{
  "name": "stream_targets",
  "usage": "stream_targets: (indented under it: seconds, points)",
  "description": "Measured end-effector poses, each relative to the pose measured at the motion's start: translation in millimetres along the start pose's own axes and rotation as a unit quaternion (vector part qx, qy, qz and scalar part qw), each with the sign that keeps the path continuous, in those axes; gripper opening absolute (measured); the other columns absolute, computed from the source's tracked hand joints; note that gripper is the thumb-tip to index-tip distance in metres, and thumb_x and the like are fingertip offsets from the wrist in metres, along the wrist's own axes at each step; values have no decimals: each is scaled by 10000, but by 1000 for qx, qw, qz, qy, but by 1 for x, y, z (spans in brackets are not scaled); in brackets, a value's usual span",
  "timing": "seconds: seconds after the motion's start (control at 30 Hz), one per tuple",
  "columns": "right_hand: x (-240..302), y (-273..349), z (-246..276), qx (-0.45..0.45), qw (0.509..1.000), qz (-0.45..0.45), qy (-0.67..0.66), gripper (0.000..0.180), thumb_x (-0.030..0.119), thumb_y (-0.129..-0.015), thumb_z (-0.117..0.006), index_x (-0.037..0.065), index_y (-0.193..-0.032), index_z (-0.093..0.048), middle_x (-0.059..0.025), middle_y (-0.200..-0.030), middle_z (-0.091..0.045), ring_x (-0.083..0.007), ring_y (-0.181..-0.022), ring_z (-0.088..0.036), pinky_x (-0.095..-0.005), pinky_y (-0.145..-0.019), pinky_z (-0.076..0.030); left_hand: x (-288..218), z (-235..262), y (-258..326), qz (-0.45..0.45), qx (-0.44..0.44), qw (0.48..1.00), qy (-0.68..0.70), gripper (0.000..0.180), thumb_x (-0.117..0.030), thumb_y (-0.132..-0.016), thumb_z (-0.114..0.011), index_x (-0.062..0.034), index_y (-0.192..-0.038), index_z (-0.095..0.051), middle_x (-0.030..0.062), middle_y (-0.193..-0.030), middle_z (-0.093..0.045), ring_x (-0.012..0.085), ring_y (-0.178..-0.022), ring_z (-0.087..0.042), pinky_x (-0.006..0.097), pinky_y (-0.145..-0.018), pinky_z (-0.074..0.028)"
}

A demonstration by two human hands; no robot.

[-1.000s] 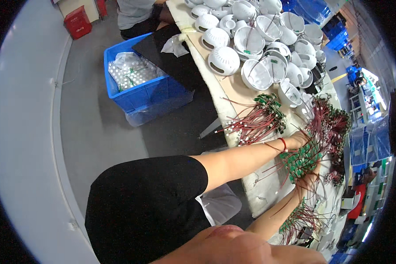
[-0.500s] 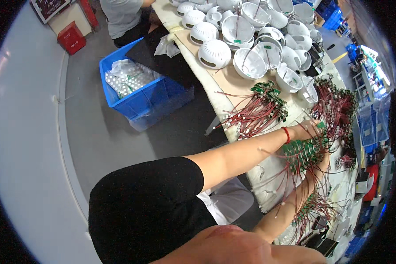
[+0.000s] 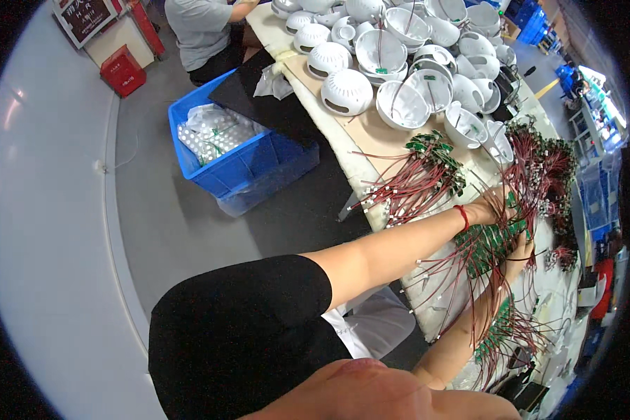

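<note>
My left hand (image 3: 493, 204), a red cord round its wrist, reaches in among thin dark-red wires. Its fingers curl at a small green circuit board and are partly hidden by wires. My right hand (image 3: 519, 253) is bent round the right end of a row of green circuit boards (image 3: 484, 246), close below the left hand. Red wires with white plugs trail from these boards over my right forearm. Beyond my left forearm lies a pile of wired circuit boards (image 3: 430, 171). More boards with wires (image 3: 500, 329) lie beside my right forearm.
White dome-shaped housings (image 3: 346, 91) crowd the far part of the table (image 3: 371, 178). A big heap of dark-red wires (image 3: 546, 164) lies to the right. A blue bin (image 3: 238, 168) holding bagged parts stands left of the table. Another person (image 3: 203, 35) sits at the far left.
My right hand has come up to the right end of the board row, its fingers now showing there. My left hand stays among the wires. The whole view has shifted slightly.
</note>
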State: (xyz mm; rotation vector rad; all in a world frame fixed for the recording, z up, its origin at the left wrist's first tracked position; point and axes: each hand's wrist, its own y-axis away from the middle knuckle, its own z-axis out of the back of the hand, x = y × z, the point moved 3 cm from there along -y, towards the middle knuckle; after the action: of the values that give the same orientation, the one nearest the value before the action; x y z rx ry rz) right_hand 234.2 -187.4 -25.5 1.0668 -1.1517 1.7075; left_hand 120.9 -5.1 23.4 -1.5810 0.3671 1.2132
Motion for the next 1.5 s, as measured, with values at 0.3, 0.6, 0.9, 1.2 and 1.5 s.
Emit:
stream_targets:
  seconds: [0.3, 0.6, 0.9, 1.2, 1.5]
  points:
    - [21, 18, -7, -43, 999, 30, -6, 376, 296, -905, -515, -36, -1084, -500, -57, -883, -526, -140, -753, -465, -270, -676, -412, 19, -11, -3, 90, -14, 995, 33, 284, -182, -646, -606, -16, -874, -571, 207, -782, -615, 318, -768, -613, 382, -672, -471]
    - [35, 24, -15, -21, 999, 20, -32, 365, 296, -905, -513, -40, -1049, -516, -77, -924, -550, -155, -778, -483, -279, -724, -410, 24, -11, -4, 56, -30, 997, 34, 327, -168, -626, -585, -9, -911, -569, 225, -793, -608, 344, -773, -609, 402, -669, -473]
    - [23, 16, -8, -17, 995, 82, 60, 370, 262, -901, -515, -59, -1085, -508, -128, -961, -556, -194, -849, -507, -301, -781, -416, 31, -15, -5, 111, -30, 993, 30, 343, -194, -645, -594, -15, -937, -581, 242, -866, -605, 347, -852, -598, 392, -740, -482]
    - [22, 19, -4, -5, 999, 18, 51, 336, 13, -876, -455, 56, -1203, -519, -195, -1184, -465, -295, -992, -508, -313, -872, -412, 20, -9, 1, 95, -7, 995, 21, 328, -201, -661, -614, -46, -949, -586, 195, -869, -620, 306, -840, -606, 362, -759, -478]
    - [32, 24, -12, -28, 999, 19, 9, 362, 258, -896, -524, -59, -1069, -509, -129, -949, -560, -201, -833, -517, -309, -781, -428, 43, -27, -11, 59, -34, 997, 41, 314, -181, -662, -617, -57, -948, -586, 174, -864, -624, 286, -820, -607, 356, -741, -479]
